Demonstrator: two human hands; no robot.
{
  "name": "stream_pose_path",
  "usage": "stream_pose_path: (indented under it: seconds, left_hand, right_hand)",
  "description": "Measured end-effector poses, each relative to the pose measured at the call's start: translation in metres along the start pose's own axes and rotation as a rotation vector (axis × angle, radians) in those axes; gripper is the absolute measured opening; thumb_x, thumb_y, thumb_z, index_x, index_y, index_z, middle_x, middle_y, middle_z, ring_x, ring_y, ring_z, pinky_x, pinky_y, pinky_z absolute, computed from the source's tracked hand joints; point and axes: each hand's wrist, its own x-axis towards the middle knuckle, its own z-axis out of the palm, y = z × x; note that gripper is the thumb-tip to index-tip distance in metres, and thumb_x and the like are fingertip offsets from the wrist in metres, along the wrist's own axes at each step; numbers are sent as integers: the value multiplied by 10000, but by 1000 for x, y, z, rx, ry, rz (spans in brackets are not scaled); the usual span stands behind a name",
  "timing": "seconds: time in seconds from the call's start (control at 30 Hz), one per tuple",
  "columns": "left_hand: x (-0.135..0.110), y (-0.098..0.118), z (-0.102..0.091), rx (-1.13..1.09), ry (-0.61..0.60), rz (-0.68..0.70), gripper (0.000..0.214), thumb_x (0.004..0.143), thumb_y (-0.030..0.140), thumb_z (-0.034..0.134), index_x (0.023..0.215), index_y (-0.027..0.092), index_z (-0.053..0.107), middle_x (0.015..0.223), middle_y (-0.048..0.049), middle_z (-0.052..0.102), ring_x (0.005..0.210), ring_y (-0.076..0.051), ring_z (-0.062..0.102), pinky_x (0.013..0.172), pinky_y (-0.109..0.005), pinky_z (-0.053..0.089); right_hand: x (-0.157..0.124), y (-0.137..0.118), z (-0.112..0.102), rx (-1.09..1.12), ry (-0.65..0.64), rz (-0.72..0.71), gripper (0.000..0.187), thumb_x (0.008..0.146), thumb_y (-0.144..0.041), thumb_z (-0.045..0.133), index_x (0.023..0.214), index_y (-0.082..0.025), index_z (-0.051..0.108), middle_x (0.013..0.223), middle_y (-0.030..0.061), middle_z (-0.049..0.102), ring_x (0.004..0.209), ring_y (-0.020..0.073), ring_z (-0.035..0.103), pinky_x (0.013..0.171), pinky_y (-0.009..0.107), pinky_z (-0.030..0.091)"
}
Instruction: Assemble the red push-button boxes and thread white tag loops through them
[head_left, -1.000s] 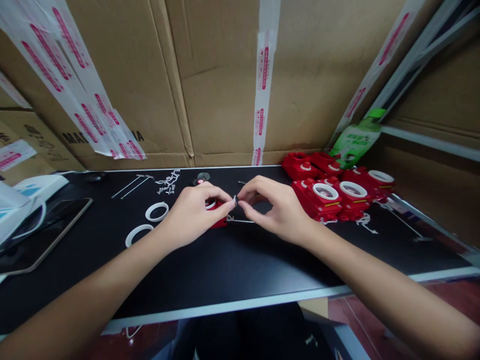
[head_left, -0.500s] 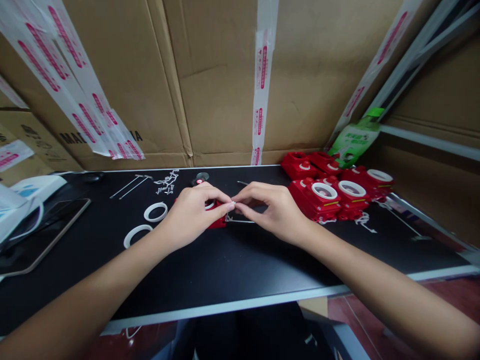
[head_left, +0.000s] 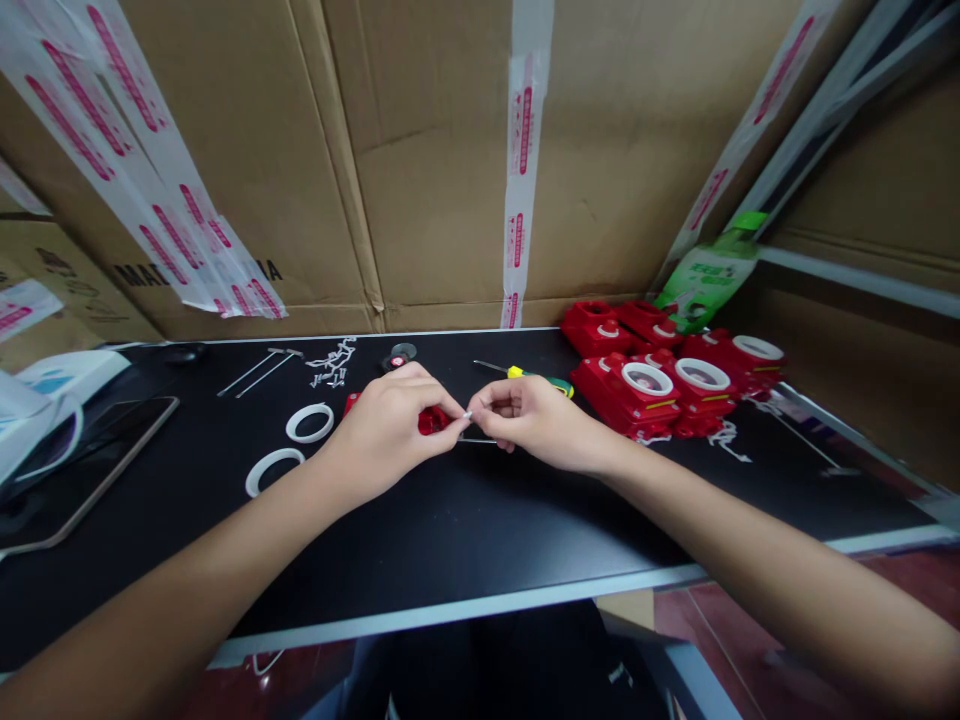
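My left hand (head_left: 397, 420) pinches a small white piece (head_left: 468, 415) between thumb and forefinger; its exact kind is too small to make out. The fingertips of my right hand (head_left: 536, 418) are closed on the other side of that same piece. Behind my left hand sits a red housing (head_left: 433, 420), mostly covered by the fingers. Below the fingertips a thin metal rod (head_left: 480, 441) lies on the black table (head_left: 450, 530). A yellow and green screwdriver (head_left: 517, 372) lies just beyond my right hand, partly hidden by it.
Two white rings (head_left: 310, 423) lie left of my left hand, near white plastic bits (head_left: 330, 365) and metal rods (head_left: 259, 372). Several red housings (head_left: 630, 395) cluster at right, before a green bottle (head_left: 709, 280). A phone (head_left: 90, 470) lies far left. Cardboard (head_left: 435, 180) stands behind.
My right hand has shifted slightly down and its fingers have curled more, uncovering the screwdriver behind it. The small white piece shows more clearly between the fingertips.
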Motion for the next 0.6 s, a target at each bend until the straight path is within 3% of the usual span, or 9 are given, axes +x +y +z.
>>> stream_pose_path:
  seconds: [0.23, 0.4, 0.6]
  left_hand:
    - [-1, -2, -1, 68, 10, 34, 119, 961, 281, 720, 872, 222, 772, 829, -11, 776, 827, -201, 661, 946, -383, 525]
    - [-1, -3, 0, 77, 9, 70, 132, 988, 283, 716, 882, 213, 749, 843, -5, 768, 827, -196, 666, 974, -380, 511]
    - [-1, -2, -3, 130, 119, 202, 124, 1011, 236, 701, 1123, 182, 703, 1048, -62, 760, 949, -201, 694, 912, -332, 527]
  right_hand:
    - [0, -4, -3, 164, -60, 107, 201, 810, -342, 794, 787, -151, 735, 548, -68, 512, 529, 78, 397, 512, 231, 301]
    - [3, 0, -4, 424, -144, 192, 242, 751, -311, 865, 774, -125, 712, 637, -81, 455, 548, 44, 289, 513, 233, 203]
    - [3, 2, -6, 510, -128, 216, 266, 744, -279, 904, 763, -103, 705, 667, -69, 477, 555, 29, 295, 503, 210, 198]
